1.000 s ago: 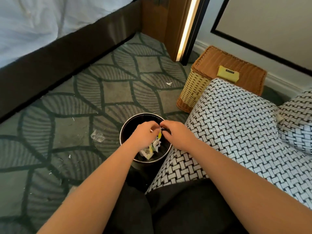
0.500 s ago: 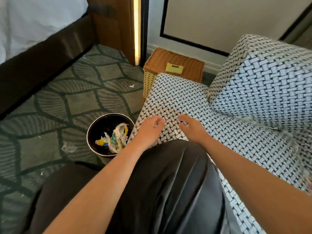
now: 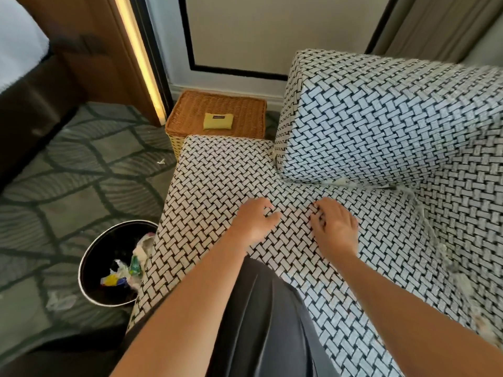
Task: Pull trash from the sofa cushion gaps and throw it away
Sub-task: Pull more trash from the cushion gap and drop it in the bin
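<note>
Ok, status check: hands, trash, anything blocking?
Both hands empty, left hand and right hand over the seat cushion. Some white scraps sit in the cushion gaps, not yet pulled. The bin holds wrappers. Nothing in the way.

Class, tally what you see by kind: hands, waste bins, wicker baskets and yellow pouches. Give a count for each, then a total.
Hands: 2, the left hand and the right hand
Waste bins: 1, the black bin
Wicker baskets: 1, the wicker basket
Yellow pouches: 1, the yellow pouch on the basket lid
Total: 5
</note>
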Available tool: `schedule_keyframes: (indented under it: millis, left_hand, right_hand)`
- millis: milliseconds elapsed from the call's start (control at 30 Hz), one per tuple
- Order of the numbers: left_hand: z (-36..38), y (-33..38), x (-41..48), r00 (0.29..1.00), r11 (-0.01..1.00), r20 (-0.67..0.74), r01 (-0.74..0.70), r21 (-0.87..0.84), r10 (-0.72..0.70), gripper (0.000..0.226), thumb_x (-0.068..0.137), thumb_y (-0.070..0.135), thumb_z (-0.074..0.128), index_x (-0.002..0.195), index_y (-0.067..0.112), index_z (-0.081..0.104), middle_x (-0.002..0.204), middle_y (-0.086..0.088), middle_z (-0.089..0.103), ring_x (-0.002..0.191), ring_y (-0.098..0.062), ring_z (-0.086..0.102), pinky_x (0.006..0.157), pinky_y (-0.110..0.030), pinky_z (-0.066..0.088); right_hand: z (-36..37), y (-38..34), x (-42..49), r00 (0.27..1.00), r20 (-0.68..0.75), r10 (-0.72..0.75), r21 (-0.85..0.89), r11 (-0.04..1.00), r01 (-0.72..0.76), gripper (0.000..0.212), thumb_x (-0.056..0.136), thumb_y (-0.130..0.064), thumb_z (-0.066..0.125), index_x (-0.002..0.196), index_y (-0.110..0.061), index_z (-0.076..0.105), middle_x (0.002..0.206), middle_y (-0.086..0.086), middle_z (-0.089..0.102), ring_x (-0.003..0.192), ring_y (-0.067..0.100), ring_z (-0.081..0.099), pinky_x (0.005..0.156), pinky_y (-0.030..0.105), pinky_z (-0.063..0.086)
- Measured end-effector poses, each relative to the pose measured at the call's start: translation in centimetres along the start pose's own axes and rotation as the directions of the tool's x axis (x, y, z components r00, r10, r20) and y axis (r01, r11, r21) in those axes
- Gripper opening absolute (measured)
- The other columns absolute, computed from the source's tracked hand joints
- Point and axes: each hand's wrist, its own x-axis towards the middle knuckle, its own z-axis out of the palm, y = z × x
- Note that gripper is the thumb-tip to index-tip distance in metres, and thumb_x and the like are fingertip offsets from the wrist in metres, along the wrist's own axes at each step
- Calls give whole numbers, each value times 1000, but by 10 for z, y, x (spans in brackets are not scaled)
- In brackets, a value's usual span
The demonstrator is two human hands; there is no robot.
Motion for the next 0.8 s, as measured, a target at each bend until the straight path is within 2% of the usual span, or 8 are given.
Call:
schedule_keyframes:
  millis: [67, 200, 333, 433, 567, 800]
  left_hand:
    - [2, -5, 17, 998, 999, -55, -6, 36, 8, 46, 93, 32, 50, 134, 13, 43, 136, -6, 43, 125, -20, 41, 102, -32, 34]
    - [2, -19, 53, 986, 1000, -165, 6, -4, -6, 45, 90, 23, 55, 133, 18, 41, 129, -5, 44, 121, -19, 42, 106, -34, 34]
    - [2, -13, 96, 928, 998, -369, 61, 34, -44, 37, 92, 27, 50, 129, 23, 45, 119, -4, 51, 112, -20, 50, 99, -44, 41]
    - [5, -7, 118, 876, 996, -482, 58, 70, -17, 32, 95, 33, 45, 126, 26, 50, 117, 1, 55, 114, -19, 49, 104, -46, 32]
    - [6, -8, 136, 858, 974, -512, 82, 211, 39, 35, 95, 40, 41, 128, 31, 50, 118, 1, 54, 115, -19, 46, 102, -41, 26]
    - [2, -7, 167, 848, 952, -519, 63, 300, 108, 34, 93, 46, 43, 123, 35, 54, 113, 2, 55, 109, -20, 47, 97, -38, 28]
  right_hand:
    - [1, 7, 12, 997, -31, 74, -36, 997, -75, 51, 94, -47, 33, 140, -24, 30, 147, -4, 32, 138, 16, 23, 114, 42, 12]
    - [-1, 13, 31, 966, -142, 214, -3, 976, -217, 56, 92, -48, 36, 139, -18, 30, 141, 5, 39, 133, 24, 30, 111, 45, 20]
    - [6, 15, 37, 958, -176, 226, -48, 970, -238, 55, 92, -48, 34, 138, -18, 32, 135, 8, 43, 126, 26, 35, 106, 47, 27]
    - [11, 18, 39, 953, -201, 225, -57, 969, -241, 52, 91, -47, 35, 135, -20, 36, 134, 7, 45, 125, 26, 36, 105, 47, 28]
    - [14, 14, 46, 934, -261, 243, -7, 967, -253, 47, 90, -42, 43, 132, -21, 41, 130, 5, 50, 120, 27, 39, 101, 46, 28]
    - [13, 10, 58, 898, -317, 304, 70, 952, -298, 43, 92, -37, 43, 133, -22, 41, 127, 4, 52, 119, 25, 38, 99, 42, 25]
